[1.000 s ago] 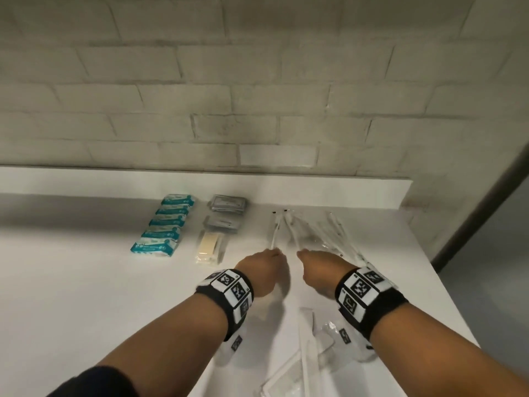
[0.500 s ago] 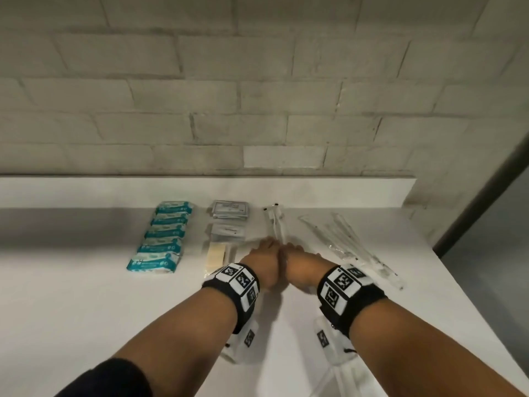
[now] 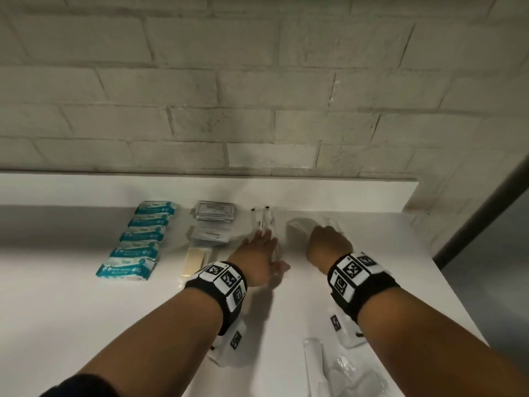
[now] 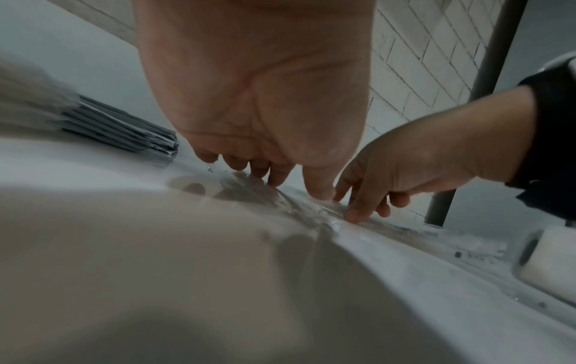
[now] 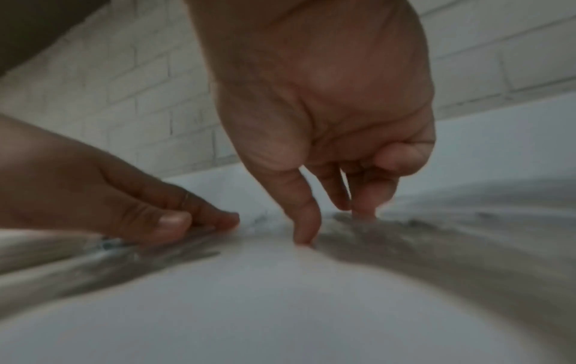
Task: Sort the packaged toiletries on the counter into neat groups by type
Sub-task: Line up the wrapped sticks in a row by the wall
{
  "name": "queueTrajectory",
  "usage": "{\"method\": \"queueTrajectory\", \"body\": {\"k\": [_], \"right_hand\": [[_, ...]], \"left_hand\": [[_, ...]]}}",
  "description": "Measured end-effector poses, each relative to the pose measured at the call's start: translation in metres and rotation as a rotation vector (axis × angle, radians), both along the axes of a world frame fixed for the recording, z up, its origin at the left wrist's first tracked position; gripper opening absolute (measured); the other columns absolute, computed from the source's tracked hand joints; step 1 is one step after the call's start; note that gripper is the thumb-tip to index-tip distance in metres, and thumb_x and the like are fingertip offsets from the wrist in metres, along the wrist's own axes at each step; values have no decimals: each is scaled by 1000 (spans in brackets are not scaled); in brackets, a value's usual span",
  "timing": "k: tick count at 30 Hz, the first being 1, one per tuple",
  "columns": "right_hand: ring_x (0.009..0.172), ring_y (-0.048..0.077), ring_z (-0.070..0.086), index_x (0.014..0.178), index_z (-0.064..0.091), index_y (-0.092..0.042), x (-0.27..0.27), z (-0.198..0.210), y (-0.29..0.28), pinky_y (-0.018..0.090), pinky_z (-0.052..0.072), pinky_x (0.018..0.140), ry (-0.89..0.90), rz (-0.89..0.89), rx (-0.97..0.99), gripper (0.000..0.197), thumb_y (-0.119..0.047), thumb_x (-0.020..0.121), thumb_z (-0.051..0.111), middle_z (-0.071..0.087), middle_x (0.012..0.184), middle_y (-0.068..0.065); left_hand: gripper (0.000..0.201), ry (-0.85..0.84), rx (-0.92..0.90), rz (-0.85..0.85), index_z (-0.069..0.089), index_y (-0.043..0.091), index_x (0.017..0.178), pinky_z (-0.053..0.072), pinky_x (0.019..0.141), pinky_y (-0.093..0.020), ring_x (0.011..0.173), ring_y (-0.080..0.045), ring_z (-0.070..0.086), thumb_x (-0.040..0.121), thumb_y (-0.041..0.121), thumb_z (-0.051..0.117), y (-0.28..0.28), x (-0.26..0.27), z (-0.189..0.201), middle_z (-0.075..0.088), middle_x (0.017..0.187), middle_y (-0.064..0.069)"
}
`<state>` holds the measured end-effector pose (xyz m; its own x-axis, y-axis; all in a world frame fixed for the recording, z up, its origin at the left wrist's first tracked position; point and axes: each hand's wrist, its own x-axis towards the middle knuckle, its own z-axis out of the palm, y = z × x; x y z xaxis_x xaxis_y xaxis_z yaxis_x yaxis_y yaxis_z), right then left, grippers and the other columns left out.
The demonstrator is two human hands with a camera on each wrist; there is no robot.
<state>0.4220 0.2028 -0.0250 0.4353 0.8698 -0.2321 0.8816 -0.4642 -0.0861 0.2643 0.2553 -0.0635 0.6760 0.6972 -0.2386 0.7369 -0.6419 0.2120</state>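
Two clear-wrapped toothbrushes point(image 3: 264, 220) lie side by side at the back of the white counter point(image 3: 71, 310). My left hand point(image 3: 262, 242) lies flat on their near ends with straight fingers point(image 4: 277, 177). To their right is a loose heap of clear-wrapped sticks point(image 3: 297, 227). My right hand point(image 3: 326, 239) stands over that heap, its fingertips point(image 5: 304, 236) pointing down and touching the plastic point(image 5: 405, 229); the picture is blurred there. Teal packets point(image 3: 140, 239) form a column on the left. Beside them sit grey sachets point(image 3: 216, 212) and a pale yellow packet point(image 3: 194, 260).
More clear packets point(image 3: 343, 373) lie near the front edge under my right forearm. A raised white ledge point(image 3: 315, 193) and a brick wall point(image 3: 257, 81) close off the back. The counter ends on the right near a dark post point(image 3: 486, 210).
Half a second ago both hands met at the toothbrush pair. My right hand has since moved right onto the loose heap, and my left hand has slid forward and flattened on the pair.
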Motion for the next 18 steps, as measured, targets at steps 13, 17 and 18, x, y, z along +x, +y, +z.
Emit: {"method": "queueTrajectory", "body": {"k": [13, 17, 18], "right_hand": [[142, 23, 31, 148, 34, -28, 5, 20, -6, 39, 29, 114, -77, 528, -52, 55, -7, 97, 36, 17, 161, -2], [141, 22, 34, 150, 28, -21, 6, 9, -20, 33, 31, 113, -15, 457, -108, 55, -6, 98, 37, 10, 162, 1], [141, 23, 34, 150, 27, -19, 3, 9, -23, 34, 31, 113, -8, 451, -105, 54, -6, 98, 37, 11, 162, 3]], "left_hand": [[57, 49, 34, -6, 12, 11, 153, 9, 119, -45, 149, -27, 4, 101, 24, 32, -3, 0, -1, 2, 162, -10], [58, 46, 11, 2, 11, 12, 154, 8, 120, -45, 150, -26, 2, 101, 23, 34, 0, 0, -3, 0, 162, -8], [58, 41, 1, 5, 11, 12, 154, 8, 121, -45, 150, -25, 2, 101, 23, 33, 0, 0, -3, 0, 162, -8]]}}
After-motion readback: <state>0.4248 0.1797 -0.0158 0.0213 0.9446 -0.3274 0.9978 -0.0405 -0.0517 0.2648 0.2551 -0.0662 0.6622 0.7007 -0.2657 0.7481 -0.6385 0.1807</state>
